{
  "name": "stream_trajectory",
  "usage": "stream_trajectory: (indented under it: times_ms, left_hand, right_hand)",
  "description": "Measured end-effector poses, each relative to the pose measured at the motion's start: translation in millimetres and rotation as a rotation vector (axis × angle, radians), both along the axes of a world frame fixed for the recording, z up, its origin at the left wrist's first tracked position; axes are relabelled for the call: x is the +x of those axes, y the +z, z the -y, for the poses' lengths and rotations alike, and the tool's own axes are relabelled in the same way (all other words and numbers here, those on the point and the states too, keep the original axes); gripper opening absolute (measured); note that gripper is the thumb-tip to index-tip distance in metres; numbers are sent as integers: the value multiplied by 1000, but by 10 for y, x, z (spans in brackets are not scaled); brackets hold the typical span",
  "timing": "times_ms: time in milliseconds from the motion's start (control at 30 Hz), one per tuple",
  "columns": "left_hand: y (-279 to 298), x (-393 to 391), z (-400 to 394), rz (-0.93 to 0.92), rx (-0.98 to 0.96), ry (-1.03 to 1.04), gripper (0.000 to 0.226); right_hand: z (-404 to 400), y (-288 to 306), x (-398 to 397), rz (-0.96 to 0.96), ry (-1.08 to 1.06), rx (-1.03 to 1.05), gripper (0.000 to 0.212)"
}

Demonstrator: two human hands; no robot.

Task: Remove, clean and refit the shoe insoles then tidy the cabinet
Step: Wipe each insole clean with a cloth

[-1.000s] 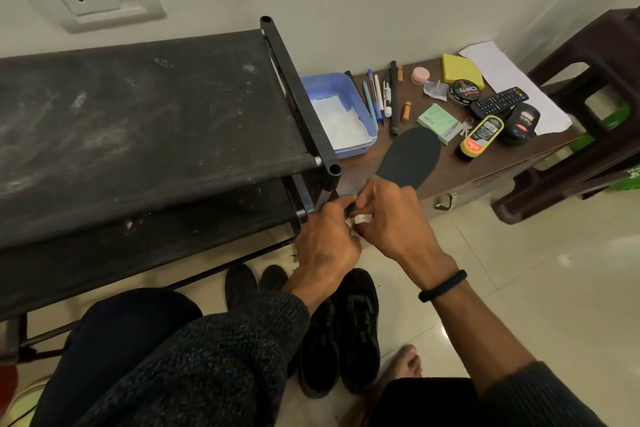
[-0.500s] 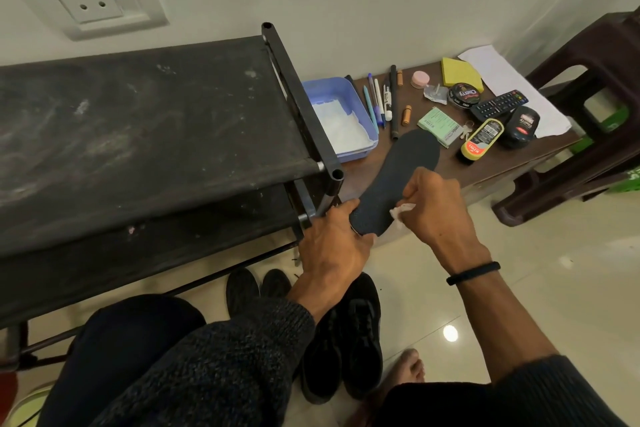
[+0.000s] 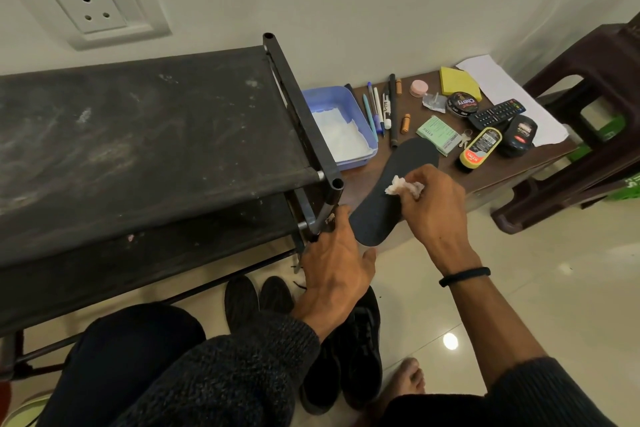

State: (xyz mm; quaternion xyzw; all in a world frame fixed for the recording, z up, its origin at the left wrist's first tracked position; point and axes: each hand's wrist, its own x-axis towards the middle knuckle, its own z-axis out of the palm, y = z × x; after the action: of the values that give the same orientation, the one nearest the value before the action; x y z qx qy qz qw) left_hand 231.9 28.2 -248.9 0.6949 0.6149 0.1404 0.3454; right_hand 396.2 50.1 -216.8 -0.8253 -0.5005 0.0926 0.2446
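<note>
1. While the left hand (image 3: pixel 334 267) grips the near end of the dark insole (image 3: pixel 391 191), its fingers go under the insole and the thumb lies beside the heel edge; the insole slants up and away, its far tip over the front of the low brown desk (image 3: pixel 498 170).
2. The right hand (image 3: pixel 434 204) pinches a crumpled white wipe (image 3: pixel 401 186) and presses it on the insole's upper face, about midway along; a black band (image 3: pixel 464 276) circles that wrist.
3. Left of the hands stands a black rack (image 3: pixel 138 135) with dusty fabric shelves; its front corner post is just beside the left hand, though I cannot tell whether they touch.
4. Under the arms, on the tiled floor, sits a pair of black shoes (image 3: pixel 346 357); two more dark toe caps (image 3: pixel 258 298) show beneath the rack; a bare foot (image 3: pixel 405 381) rests near the shoes.
5. On the desk, against the rack, is a blue tray (image 3: pixel 334 104) holding white tissue; beside it lie pens (image 3: pixel 375 107) and a black stick in a row.
6. Farther right lie a green packet (image 3: pixel 438 133), a yellow polish bottle (image 3: pixel 479 147), a black one (image 3: pixel 519 135), a round tin (image 3: pixel 462 103), a remote (image 3: pixel 497 113), a yellow sponge (image 3: pixel 457 81) and a white sheet (image 3: pixel 502 87).
7. A dark plastic stool (image 3: pixel 588 121) stands at the desk's right end; a wall socket (image 3: pixel 90 7) is above the rack.
</note>
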Motion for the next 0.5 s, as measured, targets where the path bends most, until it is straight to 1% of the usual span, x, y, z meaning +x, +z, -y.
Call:
stream_trajectory:
  times_ms: [100,233,300,333,367,467,500]
  left_hand:
    - [25,-2,5,2,18,7,73]
    - [20,-5,27,37,14,17,63]
    - [22,-9,24,48,4,21,61]
    - [24,-10,19,56,-6,24,61]
    - [30,-11,15,64,-18,24,61]
    - [47,-10,9,70,-36,24,61]
    - [52,-11,9,68,-37,27,60]
  right_hand:
    - [-11,-44,-84,42,69,-12,15]
    - [-31,-74,-206,104,172,-177,17]
    - [-33,-65,-253,88,188,-221,37]
    - [-22,-66,-272,80,183,-222,43]
    - [-8,-69,-292,88,184,-205,42]
    - [10,-122,-325,123,240,-105,17]
    - [12,-139,-331,119,268,-83,14]
